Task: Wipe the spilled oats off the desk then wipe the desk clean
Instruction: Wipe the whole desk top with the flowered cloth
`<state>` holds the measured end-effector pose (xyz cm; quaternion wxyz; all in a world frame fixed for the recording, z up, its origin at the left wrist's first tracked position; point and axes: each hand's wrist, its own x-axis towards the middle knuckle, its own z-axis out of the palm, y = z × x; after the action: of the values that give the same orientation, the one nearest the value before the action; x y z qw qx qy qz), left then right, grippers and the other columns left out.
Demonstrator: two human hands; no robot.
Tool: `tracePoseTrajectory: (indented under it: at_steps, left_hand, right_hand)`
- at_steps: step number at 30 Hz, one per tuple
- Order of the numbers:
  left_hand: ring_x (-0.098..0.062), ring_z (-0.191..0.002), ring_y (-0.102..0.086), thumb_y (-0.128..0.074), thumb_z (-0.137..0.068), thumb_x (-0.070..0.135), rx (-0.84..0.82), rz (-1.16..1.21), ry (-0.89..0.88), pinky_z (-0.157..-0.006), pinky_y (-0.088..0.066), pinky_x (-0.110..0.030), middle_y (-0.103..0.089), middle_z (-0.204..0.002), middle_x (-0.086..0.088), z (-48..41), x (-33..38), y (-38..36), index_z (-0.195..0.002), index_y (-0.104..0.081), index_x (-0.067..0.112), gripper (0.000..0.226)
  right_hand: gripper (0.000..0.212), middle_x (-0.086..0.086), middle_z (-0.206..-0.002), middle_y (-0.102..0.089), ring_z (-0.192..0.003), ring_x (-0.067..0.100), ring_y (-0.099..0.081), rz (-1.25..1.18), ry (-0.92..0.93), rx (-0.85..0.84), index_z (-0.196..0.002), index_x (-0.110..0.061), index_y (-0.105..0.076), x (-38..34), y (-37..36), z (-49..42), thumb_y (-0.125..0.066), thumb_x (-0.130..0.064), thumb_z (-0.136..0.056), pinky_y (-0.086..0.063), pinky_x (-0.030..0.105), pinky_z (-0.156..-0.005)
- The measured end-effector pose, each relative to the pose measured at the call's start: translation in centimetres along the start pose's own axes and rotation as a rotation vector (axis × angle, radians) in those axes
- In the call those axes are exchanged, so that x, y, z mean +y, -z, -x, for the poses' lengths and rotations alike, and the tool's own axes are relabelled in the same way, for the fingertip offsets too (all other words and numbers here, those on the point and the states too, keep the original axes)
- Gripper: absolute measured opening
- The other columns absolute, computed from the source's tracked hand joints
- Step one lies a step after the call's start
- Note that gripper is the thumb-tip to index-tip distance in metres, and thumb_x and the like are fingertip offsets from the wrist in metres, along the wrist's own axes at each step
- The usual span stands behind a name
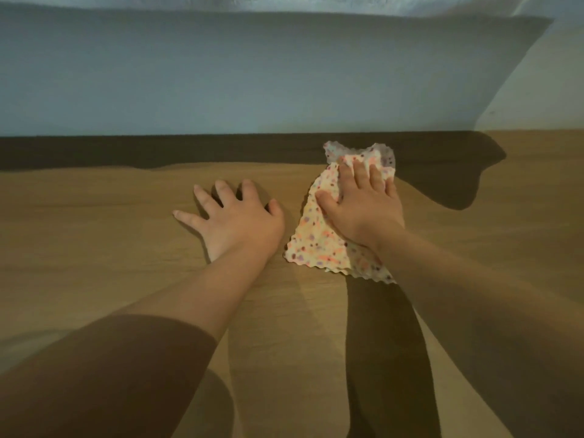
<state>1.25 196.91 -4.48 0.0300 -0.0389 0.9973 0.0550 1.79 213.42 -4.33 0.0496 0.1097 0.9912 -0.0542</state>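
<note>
Both forearms [142,327] reach over the desk [94,248]: left hand [240,222] flat, fingers [205,200] spread; right hand [363,213] presses the cloth [316,245], fingers straight.

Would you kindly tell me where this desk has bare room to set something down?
Bare desk lies left of the left hand, out to the picture's edge, and right of the right hand and the floral cloth it presses. The narrow strip between the hands is crowded.
</note>
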Motion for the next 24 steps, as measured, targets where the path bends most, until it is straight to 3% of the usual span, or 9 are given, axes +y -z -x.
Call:
tracePoseTrajectory:
  at_steps: [10, 17, 24]
  left_hand:
    - [-0.037, -0.144, -0.001, -0.022, -0.096, 0.049, -0.027, 0.009, -0.077, -0.107, -0.002, -0.07, -0.015, -0.156, -0.012, 0.2, -0.4, 0.3, -0.146, -0.026, 0.027, 0.054]
    - [-0.027, -0.146, 0.003, -0.014, -0.098, 0.048, -0.053, -0.047, -0.229, -0.114, -0.003, -0.058, -0.003, -0.159, -0.007, 3.4, -1.0, 0.2, -0.151, -0.009, 0.028, 0.057]
    - [-0.022, -0.145, 0.01, -0.013, -0.098, 0.048, -0.107, -0.061, -0.241, -0.116, 0.001, -0.051, 0.005, -0.159, -0.004, 10.2, 0.0, -0.2, -0.151, -0.002, 0.025, 0.06]
  right_hand:
    - [0.069, 0.0, -0.157, 0.014, -0.143, 0.021, 0.017, -0.008, 0.082, -0.007, -0.151, -0.025, 0.006, -1.3, -0.5, 6.4, -0.011, -0.06, -0.093, 0.009, 0.043, -0.116]
    - [0.07, -0.005, -0.156, 0.019, -0.141, 0.017, 0.023, -0.021, 0.175, -0.059, -0.149, -0.028, 0.008, -0.3, -1.1, 13.0, -0.011, -0.062, -0.092, 0.013, 0.041, -0.115]
    - [0.087, -0.009, -0.155, 0.02, -0.14, 0.012, 0.024, -0.015, 0.131, -0.057, -0.148, -0.031, 0.011, 5.4, -1.1, 18.6, 0.01, -0.069, -0.07, 0.017, 0.034, -0.111]
